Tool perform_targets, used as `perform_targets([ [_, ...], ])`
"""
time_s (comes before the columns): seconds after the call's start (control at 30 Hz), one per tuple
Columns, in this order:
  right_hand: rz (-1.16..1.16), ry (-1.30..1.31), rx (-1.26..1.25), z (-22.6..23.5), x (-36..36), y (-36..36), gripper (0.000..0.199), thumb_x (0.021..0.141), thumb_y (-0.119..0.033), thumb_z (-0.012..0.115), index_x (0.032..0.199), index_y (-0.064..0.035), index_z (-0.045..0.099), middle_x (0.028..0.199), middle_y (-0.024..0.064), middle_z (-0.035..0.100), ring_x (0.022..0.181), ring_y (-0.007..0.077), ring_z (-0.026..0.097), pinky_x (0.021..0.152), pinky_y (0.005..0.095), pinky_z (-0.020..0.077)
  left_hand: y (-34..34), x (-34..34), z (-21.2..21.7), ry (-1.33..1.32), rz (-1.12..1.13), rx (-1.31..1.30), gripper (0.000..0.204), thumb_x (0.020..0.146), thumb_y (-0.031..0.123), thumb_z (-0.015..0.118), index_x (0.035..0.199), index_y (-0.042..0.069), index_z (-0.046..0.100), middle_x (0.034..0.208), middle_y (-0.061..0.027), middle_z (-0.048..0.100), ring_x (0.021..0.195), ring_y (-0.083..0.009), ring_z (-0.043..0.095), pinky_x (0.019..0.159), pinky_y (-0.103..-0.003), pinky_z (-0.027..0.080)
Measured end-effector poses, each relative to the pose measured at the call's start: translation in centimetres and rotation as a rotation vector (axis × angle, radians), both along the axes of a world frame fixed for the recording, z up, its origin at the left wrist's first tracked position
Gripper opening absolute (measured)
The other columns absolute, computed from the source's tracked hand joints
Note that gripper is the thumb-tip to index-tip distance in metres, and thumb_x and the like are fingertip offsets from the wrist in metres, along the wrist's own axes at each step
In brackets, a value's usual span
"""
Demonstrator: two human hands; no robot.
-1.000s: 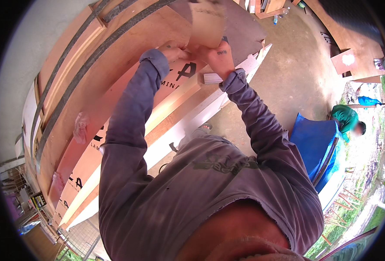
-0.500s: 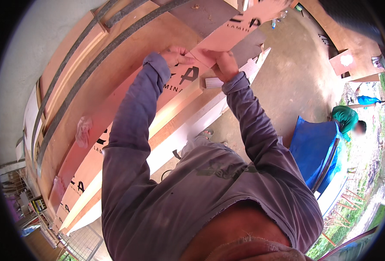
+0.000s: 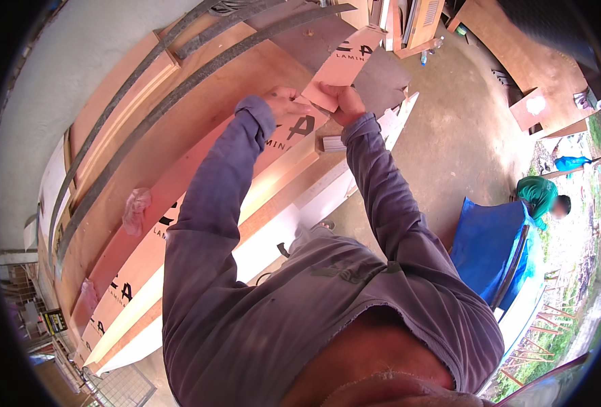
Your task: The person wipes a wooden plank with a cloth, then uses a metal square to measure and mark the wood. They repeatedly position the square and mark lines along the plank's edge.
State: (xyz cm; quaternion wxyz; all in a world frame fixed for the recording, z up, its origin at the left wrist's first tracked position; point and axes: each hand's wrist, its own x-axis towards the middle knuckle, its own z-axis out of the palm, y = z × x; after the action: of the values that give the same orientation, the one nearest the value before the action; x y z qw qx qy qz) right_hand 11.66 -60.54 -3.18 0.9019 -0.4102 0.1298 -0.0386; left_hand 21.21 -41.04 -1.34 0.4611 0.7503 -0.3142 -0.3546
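Note:
My right hand grips the near end of a short pinkish laminate strip with black print, thumb on top and fingers underneath. Beside it, my left hand lies over the end of a long pinkish laminate strip with the same print. The left fingers reach out toward the short strip's near corner and are partly hidden. The long strip runs down to the lower left under my left arm, alongside a pale wooden bar.
Bent dark strips arch over a brown board at left. Crumpled clear plastic lies on the boards. A blue tarp covers something at right, near a person in green. Wooden pieces stand at the far end.
The short strip has dropped lower and looks smaller, its far end nearer the boards. My left fingers have drawn away from its corner. The whole view has shifted slightly.

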Motion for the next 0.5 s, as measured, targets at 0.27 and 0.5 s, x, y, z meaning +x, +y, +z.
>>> perform_targets([
  [0.27,-0.042,0.084,-0.137,-2.5,7.0,-2.3,0.029,0.089,-0.005,0.065,0.118,-0.0004,0.066,0.109,0.0109,0.069,0.098,0.0272,0.068,0.080,0.0421,0.0574,1.8,1.9,-1.6,-0.154,-0.014,0.031,0.032,0.090,0.022,0.077,0.113,0.002,0.069,0.102,-0.0040,0.073,0.090,-0.0123,0.067,0.082,-0.027,0.052],
  [0.5,-0.465,-0.285,-0.384,12.4,-4.5,-49.0,0.037,0.103,-0.032,0.050,0.121,-0.0022,0.065,0.114,0.0094,0.070,0.093,0.0185,0.066,0.074,0.0281,0.0533,-4.0,0.4,-0.8,-0.056,-0.171,-0.176,0.021,0.083,0.016,0.077,0.100,0.004,0.076,0.093,-0.0063,0.075,0.091,-0.0165,0.068,0.083,-0.030,0.051],
])
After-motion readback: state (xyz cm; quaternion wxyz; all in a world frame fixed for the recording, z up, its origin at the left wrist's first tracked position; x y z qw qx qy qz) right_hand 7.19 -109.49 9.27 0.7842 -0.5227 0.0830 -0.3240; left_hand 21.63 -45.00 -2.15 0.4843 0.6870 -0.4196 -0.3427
